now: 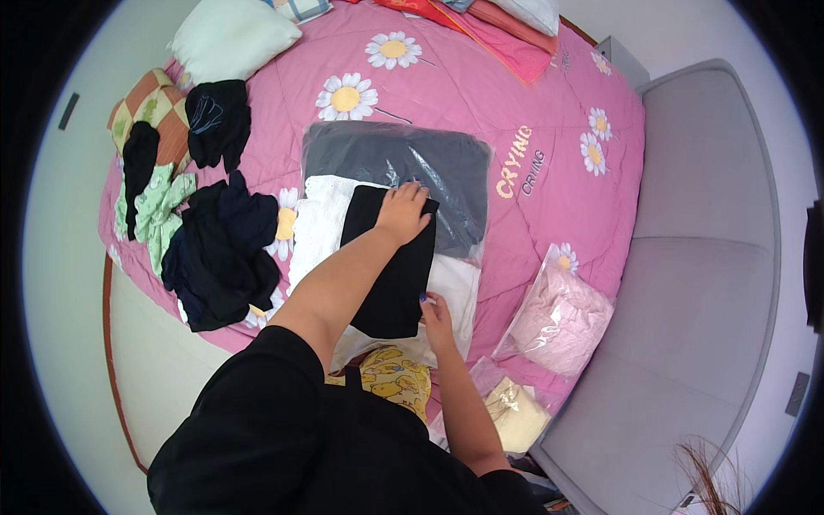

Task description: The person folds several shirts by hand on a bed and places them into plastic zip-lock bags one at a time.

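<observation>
A folded black garment (390,283) lies on top of a white garment (318,219) that has a lacy edge. Beneath both is a clear plastic bag holding something dark grey (369,150). My left hand (405,213) rests flat on the upper end of the black garment, its fingers stretched out. Lower down, my right hand (436,316) pinches the black garment's right edge between thumb and fingers. To the left sits a heap of dark clothing (221,253), apart from both hands.
Everything lies on a pink quilt (446,103) with daisies. At right are a bagged pink garment (562,318), a bagged cream garment (515,414) and a grey padded headboard (699,249). A white pillow (232,39) and green printed cloth (159,210) are at left. Yellow printed fabric (399,378) shows near me.
</observation>
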### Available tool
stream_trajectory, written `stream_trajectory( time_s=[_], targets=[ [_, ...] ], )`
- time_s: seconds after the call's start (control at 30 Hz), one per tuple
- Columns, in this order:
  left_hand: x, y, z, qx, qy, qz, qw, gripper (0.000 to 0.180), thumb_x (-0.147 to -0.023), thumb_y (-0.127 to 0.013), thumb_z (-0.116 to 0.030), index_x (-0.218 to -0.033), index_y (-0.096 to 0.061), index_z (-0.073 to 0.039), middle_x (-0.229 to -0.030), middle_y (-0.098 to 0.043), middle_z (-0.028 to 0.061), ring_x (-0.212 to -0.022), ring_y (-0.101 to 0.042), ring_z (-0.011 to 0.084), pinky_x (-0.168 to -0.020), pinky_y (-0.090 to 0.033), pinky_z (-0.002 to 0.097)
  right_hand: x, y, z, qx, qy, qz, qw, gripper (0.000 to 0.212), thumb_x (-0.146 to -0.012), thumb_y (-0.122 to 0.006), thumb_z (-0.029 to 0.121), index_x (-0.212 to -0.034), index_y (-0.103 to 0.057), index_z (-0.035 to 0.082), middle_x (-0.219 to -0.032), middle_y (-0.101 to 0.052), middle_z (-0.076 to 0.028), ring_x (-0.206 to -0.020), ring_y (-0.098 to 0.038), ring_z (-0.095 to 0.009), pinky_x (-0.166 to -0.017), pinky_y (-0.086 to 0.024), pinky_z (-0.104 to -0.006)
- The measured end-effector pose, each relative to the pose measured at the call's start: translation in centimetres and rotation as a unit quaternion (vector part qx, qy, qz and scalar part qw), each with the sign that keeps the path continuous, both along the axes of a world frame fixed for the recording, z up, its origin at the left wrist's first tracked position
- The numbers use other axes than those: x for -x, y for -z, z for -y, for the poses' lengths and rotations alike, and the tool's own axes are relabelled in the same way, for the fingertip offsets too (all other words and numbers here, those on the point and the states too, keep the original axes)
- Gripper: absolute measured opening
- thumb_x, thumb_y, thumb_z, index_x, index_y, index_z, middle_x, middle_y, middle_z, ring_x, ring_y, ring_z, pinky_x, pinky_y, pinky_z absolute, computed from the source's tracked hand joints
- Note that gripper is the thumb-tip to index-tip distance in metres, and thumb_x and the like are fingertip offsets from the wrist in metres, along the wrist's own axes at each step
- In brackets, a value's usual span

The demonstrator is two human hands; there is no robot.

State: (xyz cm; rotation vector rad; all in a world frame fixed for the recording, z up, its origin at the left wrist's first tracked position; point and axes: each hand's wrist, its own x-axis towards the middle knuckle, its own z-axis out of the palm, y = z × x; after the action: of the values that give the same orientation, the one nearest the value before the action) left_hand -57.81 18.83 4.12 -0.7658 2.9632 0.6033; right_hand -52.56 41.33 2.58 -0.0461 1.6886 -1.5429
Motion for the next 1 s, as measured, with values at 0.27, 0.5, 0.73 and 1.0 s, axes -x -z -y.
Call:
stream_trajectory(
  time_s=[0.27,0.5,0.73,1.0],
  targets=[
    [5.2,0.9,-1.0,0.03,0.083,0.131,0.987,0.033,-0.079,-0.051,-0.026,-0.106,-0.054,-0.006,-0.109,-0.052,0.01,-0.111,-0.042,0.0245,-0.099,-0.024,0.0457,-1.5,0.5,1.5,-0.087,-0.057,-0.185,0.977,0.038,-0.083,-0.056,0.028,-0.102,-0.046,-0.004,-0.085,-0.059,-0.021,-0.078,-0.059,-0.032,-0.069,-0.045,-0.0337],
    [5.2,4.4,0.2,0.039,-0.027,0.016,0.999,0.016,-0.079,-0.048,-0.016,-0.087,-0.055,-0.004,-0.088,-0.06,0.0144,-0.083,-0.058,0.0307,-0.074,-0.043,0.0411,-5.3,0.4,-3.9,0.034,0.033,-0.015,0.999,0.022,-0.074,-0.063,-0.004,-0.092,-0.051,-0.001,-0.081,-0.059,-0.004,-0.074,-0.055,-0.008,-0.065,-0.045,-0.0198],
    [4.7,4.6,0.8,-0.006,-0.118,-0.09,0.989,0.015,-0.081,-0.048,-0.015,-0.088,-0.053,-0.002,-0.09,-0.058,0.0155,-0.084,-0.056,0.0324,-0.076,-0.043,0.042,-6.3,-0.5,-5.7,-0.034,0.066,-0.067,0.995,0.016,-0.073,-0.064,-0.001,-0.085,-0.052,-0.001,-0.073,-0.058,-0.005,-0.07,-0.056,-0.012,-0.063,-0.045,-0.0227],
    [1.4,-2.1,-0.7,-0.001,0.056,-0.267,0.962,0.032,-0.079,-0.054,-0.012,-0.105,-0.045,0.002,-0.104,-0.05,0.0198,-0.098,-0.048,0.0359,-0.086,-0.037,0.0407,-4.2,-1.7,-6.3,-0.082,0.055,-0.205,0.974,0.032,-0.069,-0.062,-0.003,-0.098,-0.05,0.002,-0.09,-0.057,-0.011,-0.08,-0.057,-0.022,-0.069,-0.046,-0.0283]
  ],
)
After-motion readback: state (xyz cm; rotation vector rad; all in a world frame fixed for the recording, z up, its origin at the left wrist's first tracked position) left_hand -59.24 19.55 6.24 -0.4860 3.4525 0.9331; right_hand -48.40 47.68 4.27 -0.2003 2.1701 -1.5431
